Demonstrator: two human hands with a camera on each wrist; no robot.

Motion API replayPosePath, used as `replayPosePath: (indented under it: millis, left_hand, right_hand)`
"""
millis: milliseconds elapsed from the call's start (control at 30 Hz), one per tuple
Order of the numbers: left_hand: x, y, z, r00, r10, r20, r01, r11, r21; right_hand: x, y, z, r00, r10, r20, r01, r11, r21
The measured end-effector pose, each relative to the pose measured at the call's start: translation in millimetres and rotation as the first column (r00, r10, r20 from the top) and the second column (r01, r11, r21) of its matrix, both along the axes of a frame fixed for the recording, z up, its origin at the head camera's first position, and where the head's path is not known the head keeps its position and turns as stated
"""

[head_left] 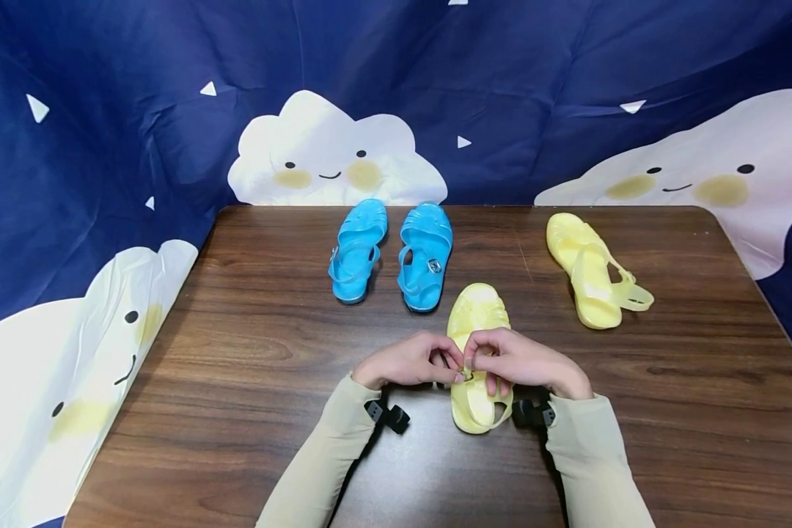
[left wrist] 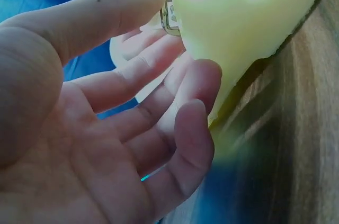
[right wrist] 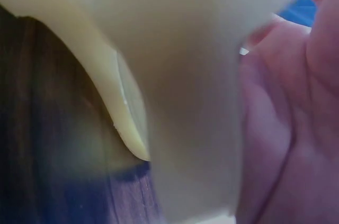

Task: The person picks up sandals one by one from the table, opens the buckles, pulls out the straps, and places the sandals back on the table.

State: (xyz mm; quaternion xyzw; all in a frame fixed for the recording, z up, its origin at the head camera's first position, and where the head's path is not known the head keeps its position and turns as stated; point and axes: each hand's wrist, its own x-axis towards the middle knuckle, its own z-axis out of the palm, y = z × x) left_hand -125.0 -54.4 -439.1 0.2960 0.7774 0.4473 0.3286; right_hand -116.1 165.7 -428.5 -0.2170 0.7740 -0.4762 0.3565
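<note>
A yellow jelly sandal (head_left: 479, 306) lies on the table before me, toe pointing away. From its left side, my left hand (head_left: 411, 360) pinches the metal buckle (left wrist: 170, 18) between thumb and forefinger, the other fingers loosely bent under it. My right hand (head_left: 521, 358) reaches in from the other side and pinches the sandal's strap close to the buckle. Blurred pale strap (right wrist: 185, 91) fills the middle of the right wrist view, hiding the right fingertips. Whether the strap runs through the buckle I cannot tell.
Two blue sandals (head_left: 354, 260) (head_left: 424, 253) stand at the back of the brown wooden table (head_left: 251, 345). Another yellow sandal (head_left: 594, 286) lies at the back right, its strap end sticking out sideways. A blue cloth (head_left: 488, 88) with cloud prints hangs behind the table.
</note>
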Motion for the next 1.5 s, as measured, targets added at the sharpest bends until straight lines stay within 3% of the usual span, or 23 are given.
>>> replayPosePath:
  millis: [367,967,1267,1500]
  left_hand:
    - [4.8,7.3,-0.5,0.994,0.021,-0.109,-0.02,1.0,0.018]
    - [4.3,8.6,-5.6,0.998,-0.034,0.05,0.028,0.993,0.113]
    - [5.5,9.4,-6.8,0.998,-0.046,0.046,0.04,0.991,0.131]
    - [4.8,9.3,-7.9,0.998,-0.069,0.005,0.067,0.988,0.138]
  right_hand:
    - [0.3,-0.2,0.4,1.0,-0.013,-0.001,0.013,1.0,-0.009]
    - [1.3,0.9,0.6,0.999,-0.048,0.023,0.048,0.999,0.019]
    - [0.1,6.7,-1.1,0.998,0.064,-0.006,-0.064,0.998,-0.009]
    - [-0.5,7.3,-1.9,0.998,0.064,-0.008,-0.063,0.998,0.011]
